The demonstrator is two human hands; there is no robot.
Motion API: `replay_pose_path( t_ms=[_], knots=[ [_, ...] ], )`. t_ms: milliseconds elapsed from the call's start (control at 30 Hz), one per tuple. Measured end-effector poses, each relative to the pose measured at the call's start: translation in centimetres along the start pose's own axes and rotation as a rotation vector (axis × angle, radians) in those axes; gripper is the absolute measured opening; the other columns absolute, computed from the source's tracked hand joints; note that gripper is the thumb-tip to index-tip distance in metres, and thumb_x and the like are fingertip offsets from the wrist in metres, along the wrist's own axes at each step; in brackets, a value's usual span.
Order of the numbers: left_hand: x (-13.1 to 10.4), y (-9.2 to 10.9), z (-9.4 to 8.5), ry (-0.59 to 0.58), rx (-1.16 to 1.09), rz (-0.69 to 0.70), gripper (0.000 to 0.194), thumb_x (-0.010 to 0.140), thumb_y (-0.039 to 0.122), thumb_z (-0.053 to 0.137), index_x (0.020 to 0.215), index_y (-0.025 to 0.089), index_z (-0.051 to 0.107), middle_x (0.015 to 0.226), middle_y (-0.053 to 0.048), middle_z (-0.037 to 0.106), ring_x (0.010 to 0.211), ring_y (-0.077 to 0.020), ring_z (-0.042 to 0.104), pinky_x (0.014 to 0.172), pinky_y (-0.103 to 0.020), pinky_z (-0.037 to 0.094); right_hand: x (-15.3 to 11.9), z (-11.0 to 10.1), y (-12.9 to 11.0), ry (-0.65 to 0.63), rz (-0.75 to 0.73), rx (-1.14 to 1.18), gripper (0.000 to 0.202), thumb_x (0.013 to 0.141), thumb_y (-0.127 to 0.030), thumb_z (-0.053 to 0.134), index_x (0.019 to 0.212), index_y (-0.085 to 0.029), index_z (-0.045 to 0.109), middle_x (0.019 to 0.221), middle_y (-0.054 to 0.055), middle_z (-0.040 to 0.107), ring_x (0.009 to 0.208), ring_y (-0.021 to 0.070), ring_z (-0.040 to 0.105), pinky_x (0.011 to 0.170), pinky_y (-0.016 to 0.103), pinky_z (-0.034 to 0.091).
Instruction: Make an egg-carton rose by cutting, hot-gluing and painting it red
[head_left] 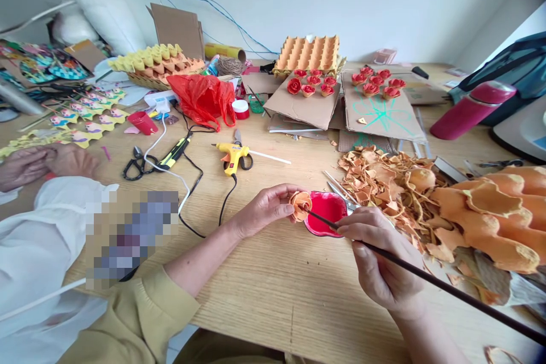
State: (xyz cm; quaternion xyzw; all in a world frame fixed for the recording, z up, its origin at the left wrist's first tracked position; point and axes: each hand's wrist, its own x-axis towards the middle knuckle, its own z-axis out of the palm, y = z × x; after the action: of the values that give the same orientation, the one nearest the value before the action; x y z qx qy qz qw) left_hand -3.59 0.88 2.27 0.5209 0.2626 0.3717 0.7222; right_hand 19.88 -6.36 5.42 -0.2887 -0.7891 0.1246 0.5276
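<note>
Between the fingers and thumb of my left hand [273, 207] is an orange carton flower [300, 205], unpainted on the petals I can see. My right hand [381, 256] grips a long dark paintbrush [443, 284], whose tip touches the flower's centre. Right behind the flower, a small dish of red paint [325, 215] rests on the wooden table. The brush crosses over the dish's near right side. Torn orange carton scraps [371, 182] are heaped beyond my right hand, beside an orange egg tray [495, 210].
Red flowers stand on two cardboard sheets [384, 116]. A yellow glue gun [232, 156], scissors [135, 165] and cords lie left of centre, near a red plastic bag [205, 99]. Another person's hands [51, 162] are at far left. A pink bottle [471, 109] lies tilted at right.
</note>
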Motion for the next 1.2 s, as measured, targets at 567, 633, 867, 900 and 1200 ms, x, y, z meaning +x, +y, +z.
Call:
replay_pose_path(
  t_ms=[567,633,867,900,1200],
  knots=[
    [0.10,0.18,0.31,0.038,0.064,0.027,0.049,0.073,0.034,0.088,0.116,0.019,0.068,0.111,-0.007,0.071,0.100,-0.0172,0.065,0.089,-0.027,0.051,0.27,0.15,-0.13,0.035,0.011,-0.066,0.028,0.089,-0.004,0.059,0.113,-0.018,0.064,0.090,0.008,0.069,0.084,0.0219,0.065,0.075,0.041,0.055],
    [0.12,0.30,0.37,0.048,0.061,0.029,0.049,0.072,0.034,0.088,0.115,0.019,0.068,0.110,-0.006,0.070,0.100,-0.0161,0.065,0.089,-0.026,0.051,0.12,0.18,0.00,0.051,0.009,-0.066,0.028,0.088,-0.004,0.060,0.112,-0.017,0.065,0.090,0.008,0.069,0.083,0.0218,0.066,0.075,0.041,0.055],
    [0.20,0.23,0.23,0.042,0.055,0.058,0.048,0.073,0.032,0.088,0.115,0.020,0.068,0.110,-0.006,0.070,0.101,-0.0151,0.065,0.088,-0.025,0.050,-0.13,0.56,0.25,0.185,-0.021,-0.017,0.027,0.088,-0.006,0.060,0.111,-0.018,0.068,0.086,0.007,0.070,0.075,0.0218,0.067,0.072,0.042,0.055],
    [0.19,0.15,0.20,0.038,0.053,0.058,0.048,0.074,0.032,0.087,0.116,0.020,0.067,0.110,-0.006,0.070,0.101,-0.0151,0.064,0.088,-0.025,0.050,-0.12,0.60,0.22,0.189,-0.018,-0.009,0.027,0.088,-0.006,0.061,0.111,-0.018,0.068,0.086,0.007,0.070,0.075,0.0219,0.067,0.072,0.042,0.055],
    [0.09,-0.21,0.13,0.005,0.031,0.059,0.049,0.075,0.036,0.086,0.117,0.020,0.067,0.107,-0.006,0.070,0.097,-0.0162,0.064,0.084,-0.026,0.051,-0.04,0.52,0.18,0.123,-0.005,-0.018,0.032,0.086,-0.002,0.061,0.114,-0.017,0.067,0.086,0.007,0.068,0.078,0.0214,0.065,0.071,0.040,0.055]
  ],
)
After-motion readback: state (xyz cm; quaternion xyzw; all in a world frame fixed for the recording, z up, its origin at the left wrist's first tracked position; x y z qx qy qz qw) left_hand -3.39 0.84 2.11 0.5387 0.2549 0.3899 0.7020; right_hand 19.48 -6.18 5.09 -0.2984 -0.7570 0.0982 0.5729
